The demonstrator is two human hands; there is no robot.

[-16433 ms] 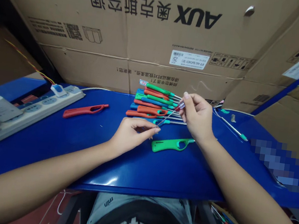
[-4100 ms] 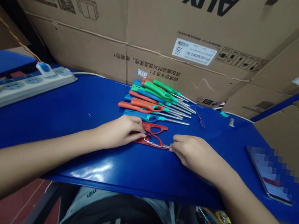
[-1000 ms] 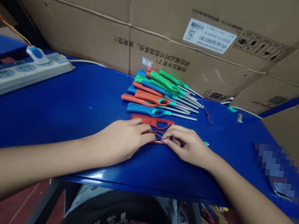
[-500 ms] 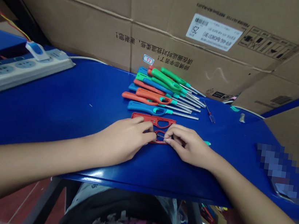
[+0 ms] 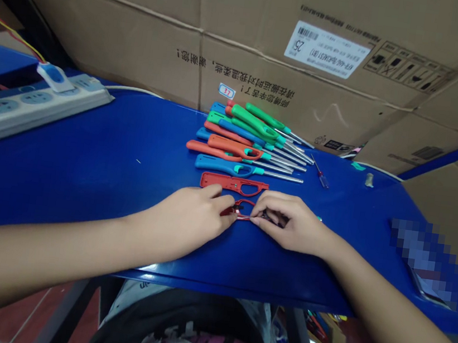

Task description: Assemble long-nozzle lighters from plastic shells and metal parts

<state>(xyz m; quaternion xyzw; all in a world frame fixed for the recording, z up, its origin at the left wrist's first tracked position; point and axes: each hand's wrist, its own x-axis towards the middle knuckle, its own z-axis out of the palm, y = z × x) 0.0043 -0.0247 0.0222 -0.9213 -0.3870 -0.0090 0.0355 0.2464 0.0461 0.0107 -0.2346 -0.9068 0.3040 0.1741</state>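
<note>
My left hand point(image 5: 193, 217) and my right hand point(image 5: 290, 222) meet over a red lighter shell half point(image 5: 243, 210) lying on the blue table point(image 5: 105, 178). Both hands pinch it with curled fingers, and most of it is hidden under them. A thin wire shows inside its trigger loop. Just beyond lies a second red shell half point(image 5: 233, 184), untouched. A teal tip point(image 5: 319, 219) peeks out past my right hand.
A row of assembled long lighters point(image 5: 245, 140) in green, blue and orange lies behind the hands. A small screwdriver point(image 5: 320, 174) sits to their right. A white power strip point(image 5: 30, 111) lies at far left, cardboard boxes point(image 5: 245, 44) stand behind, a blurred flat object point(image 5: 428, 259) rests at right.
Over the last second my hands stay on the red shell half with only small finger shifts. Earlier, the right hand held a screwdriver-like tool and a green shell lay on the table.
</note>
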